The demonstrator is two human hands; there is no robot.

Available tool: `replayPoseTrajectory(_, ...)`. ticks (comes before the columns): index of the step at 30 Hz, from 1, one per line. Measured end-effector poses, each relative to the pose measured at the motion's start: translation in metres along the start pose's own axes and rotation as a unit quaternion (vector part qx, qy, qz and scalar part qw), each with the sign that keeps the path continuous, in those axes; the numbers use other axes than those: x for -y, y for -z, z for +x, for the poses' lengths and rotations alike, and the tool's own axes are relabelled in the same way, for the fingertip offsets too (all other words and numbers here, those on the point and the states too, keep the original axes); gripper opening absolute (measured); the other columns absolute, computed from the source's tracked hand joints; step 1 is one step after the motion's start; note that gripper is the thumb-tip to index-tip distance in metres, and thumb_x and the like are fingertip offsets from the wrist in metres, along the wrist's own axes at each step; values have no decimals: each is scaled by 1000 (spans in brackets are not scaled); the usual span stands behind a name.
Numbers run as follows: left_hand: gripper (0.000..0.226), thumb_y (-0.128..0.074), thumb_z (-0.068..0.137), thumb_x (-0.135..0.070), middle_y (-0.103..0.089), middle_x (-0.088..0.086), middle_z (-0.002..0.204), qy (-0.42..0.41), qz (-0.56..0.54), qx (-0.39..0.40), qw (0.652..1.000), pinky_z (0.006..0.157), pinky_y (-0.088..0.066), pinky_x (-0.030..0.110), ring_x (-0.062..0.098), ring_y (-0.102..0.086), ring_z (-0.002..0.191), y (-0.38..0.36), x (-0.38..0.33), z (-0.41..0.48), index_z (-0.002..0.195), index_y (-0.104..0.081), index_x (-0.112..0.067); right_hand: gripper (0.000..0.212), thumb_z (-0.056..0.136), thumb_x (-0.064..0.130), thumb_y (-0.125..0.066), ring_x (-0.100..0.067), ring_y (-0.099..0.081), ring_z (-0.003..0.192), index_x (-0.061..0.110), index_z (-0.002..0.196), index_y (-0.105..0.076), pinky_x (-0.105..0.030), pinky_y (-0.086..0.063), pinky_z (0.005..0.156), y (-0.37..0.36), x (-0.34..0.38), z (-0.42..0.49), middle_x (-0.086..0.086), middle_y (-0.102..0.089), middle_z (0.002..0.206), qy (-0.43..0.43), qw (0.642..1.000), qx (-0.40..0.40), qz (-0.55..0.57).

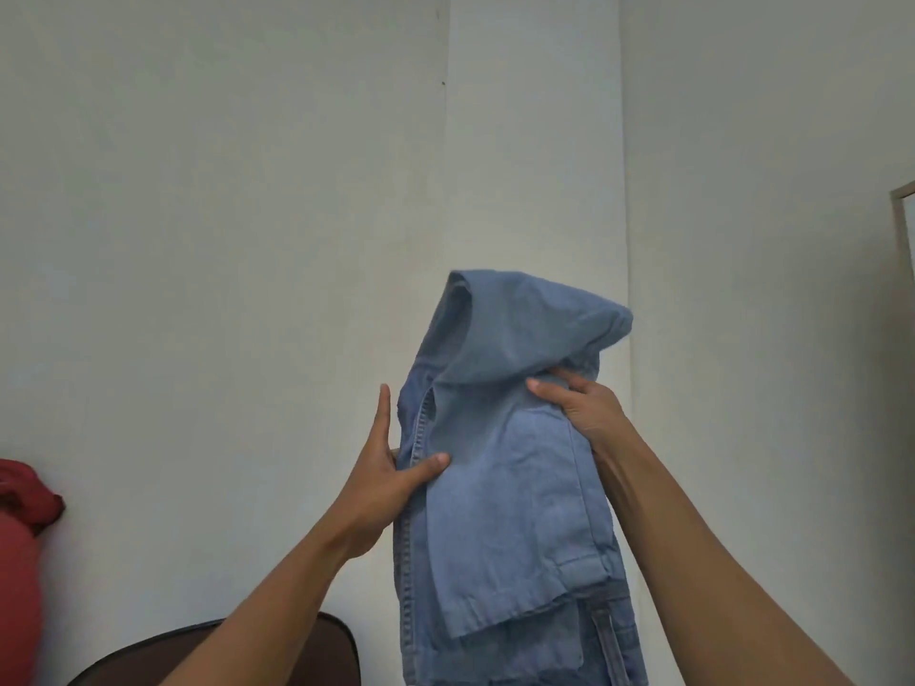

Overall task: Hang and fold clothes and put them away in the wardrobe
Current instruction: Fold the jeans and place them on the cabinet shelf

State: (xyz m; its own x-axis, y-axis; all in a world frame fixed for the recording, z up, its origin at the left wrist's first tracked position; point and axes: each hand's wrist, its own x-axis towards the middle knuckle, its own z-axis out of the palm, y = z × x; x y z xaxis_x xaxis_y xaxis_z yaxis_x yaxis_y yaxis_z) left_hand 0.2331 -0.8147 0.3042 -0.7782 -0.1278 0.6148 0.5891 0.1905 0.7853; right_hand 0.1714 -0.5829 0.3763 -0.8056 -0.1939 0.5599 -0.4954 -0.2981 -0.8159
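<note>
We hold a pair of light blue jeans (505, 487) up in the air at the centre of the view, in front of a plain white wall (223, 240), folded over so the upper layer hangs down the near face. Lifting them clear of any surface seems meant to let the layers drop straight while we tidy the fold. Our left hand (383, 480) steadies the left seam: the thumb presses on the near face and a straight finger runs up the edge, pinching the cloth between them. Our right hand (582, 408) grips the upper right, fingers curled into the bunched fold, thumb on top. Both forearms reach up and away from us. A red cloth (25, 492) lies at the far left, a dark rounded chair back (317, 646) sits low near us, and a pale frame (898, 225) shows at the right edge. No wardrobe is in view.
</note>
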Motion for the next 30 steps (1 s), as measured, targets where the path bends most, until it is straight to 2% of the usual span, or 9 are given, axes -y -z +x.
replayPoseTrajectory(5,89,-69,92,-14,-53,-14,141,-47,4,30,998,90,-59,42,15,-68,111,-1,1,-6,149,-17,-59,71,64,35,-91,-27,-66,105,7,122,-60,-41,-56,90,-1,-10,10,-11,-67,120,-87,995,-24,-35)
replayPoseTrajectory(9,55,-63,96,-9,-61,-6,136,-32,15,53,998,94,-57,39,15,-66,115,-4,2,-8,137,-53,-45,49,85,44,-73,-22,-63,83,3,108,-58,-32,-48,65,-6,-5,10,-10,-64,94,-152,985,-31,-72)
replayPoseTrajectory(11,44,-62,96,-9,-64,-2,132,-17,12,49,999,94,-56,36,14,-67,112,-8,3,-9,131,-61,-36,57,90,43,-69,-22,-61,89,3,128,-55,-31,-48,71,-4,-3,10,-11,-65,109,-146,984,-20,-104)
replayPoseTrajectory(13,47,-62,96,-9,-63,-4,134,-13,3,45,999,97,-55,36,12,-66,114,-12,5,-10,135,-57,-36,70,90,33,-71,-23,-56,103,16,150,-39,-28,-47,67,-3,-5,8,-10,-52,141,-111,987,-5,-118)
replayPoseTrajectory(16,69,-64,96,-11,-52,-26,134,-22,0,38,999,92,-56,28,-6,-61,114,-15,6,-11,145,-37,-52,87,89,20,-74,-28,-49,126,34,157,-22,-22,-46,59,3,-7,4,-11,-27,159,-70,992,-11,-103)
replayPoseTrajectory(18,74,-63,96,-12,-44,-33,134,-32,12,42,999,94,-54,25,-13,-55,116,-16,4,-11,145,-31,-58,86,90,14,-72,-23,-46,129,34,156,-22,-14,-46,58,6,-8,2,-8,-24,161,-33,995,-1,-96)
replayPoseTrajectory(22,49,-62,97,-12,-55,-15,138,-32,26,36,999,99,-52,27,-4,-60,114,-20,1,-8,132,-57,-45,81,90,11,-72,-18,-50,122,39,153,-30,-17,-50,68,10,-9,4,-6,-31,157,-21,996,28,-85)
replayPoseTrajectory(27,57,-84,77,-20,-61,-8,128,-23,-43,-4,999,86,-59,32,9,-68,107,-25,-2,-8,127,-64,-38,74,86,18,-77,-21,-55,125,39,147,-42,-31,-55,89,17,-9,5,-5,-39,152,-4,996,36,-86)
replayPoseTrajectory(30,57,-82,77,-9,-64,-3,129,-43,-95,-59,993,89,-59,39,15,-69,107,-23,-4,0,123,-67,-38,93,75,26,-87,-21,-59,124,45,149,-34,-44,-54,99,28,-6,-6,4,-41,149,-16,996,82,-17)
